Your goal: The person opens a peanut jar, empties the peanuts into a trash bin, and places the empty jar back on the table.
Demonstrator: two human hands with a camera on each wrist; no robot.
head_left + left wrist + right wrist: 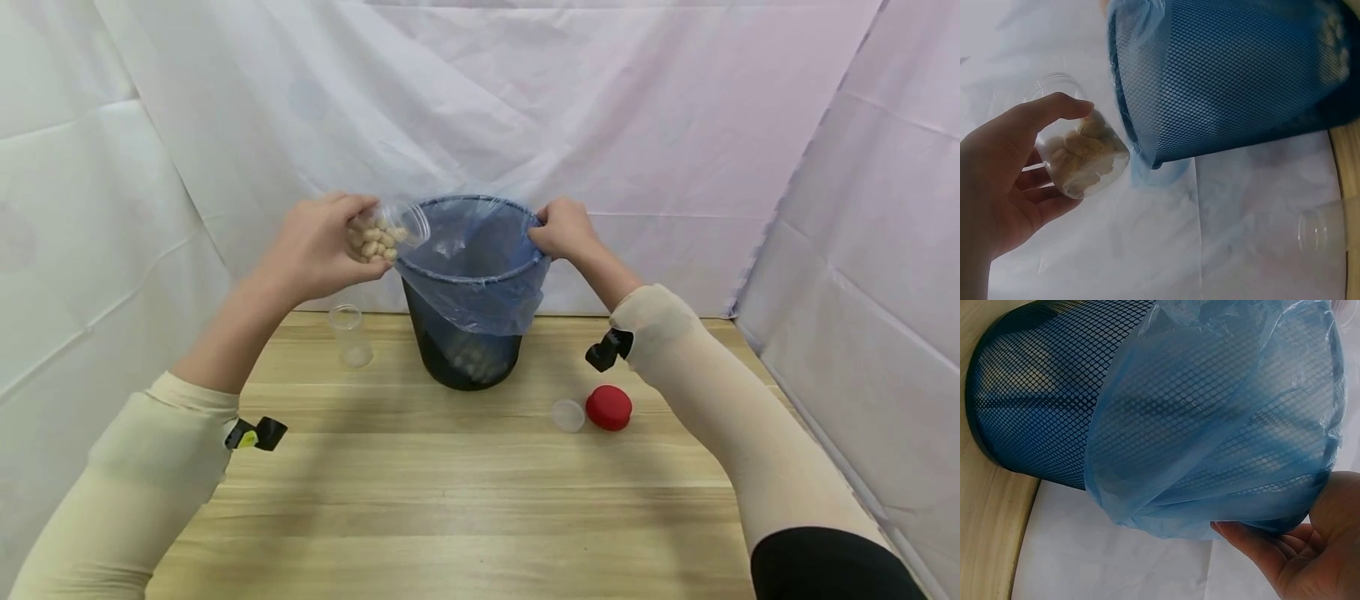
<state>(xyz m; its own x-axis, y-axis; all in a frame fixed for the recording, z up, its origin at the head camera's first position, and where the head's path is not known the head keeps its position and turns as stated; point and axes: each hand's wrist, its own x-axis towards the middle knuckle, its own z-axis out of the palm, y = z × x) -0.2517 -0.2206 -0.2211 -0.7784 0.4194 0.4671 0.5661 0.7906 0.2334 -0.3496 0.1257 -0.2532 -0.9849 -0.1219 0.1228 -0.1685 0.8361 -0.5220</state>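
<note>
My left hand (322,246) grips a clear plastic jar (412,221), tilted with its mouth toward the bin. Pale, nut-like pieces (372,242) lie inside the jar; the left wrist view shows them gathered against its wall (1085,153). A mesh wastebasket (450,333) stands upright in the middle, lined with a blue plastic bag (495,304) folded over its rim. On the basket's right side my right hand (564,229) holds the rim and bag edge, fingers curled round it (1254,547). Some pale contents show dimly through the mesh low down.
A second clear container (350,337) stands left of the basket. To the front right, a red lid (609,407) lies beside a translucent white disc (567,415) on the wooden table (420,500). White cloth (480,100) hangs behind and at both sides.
</note>
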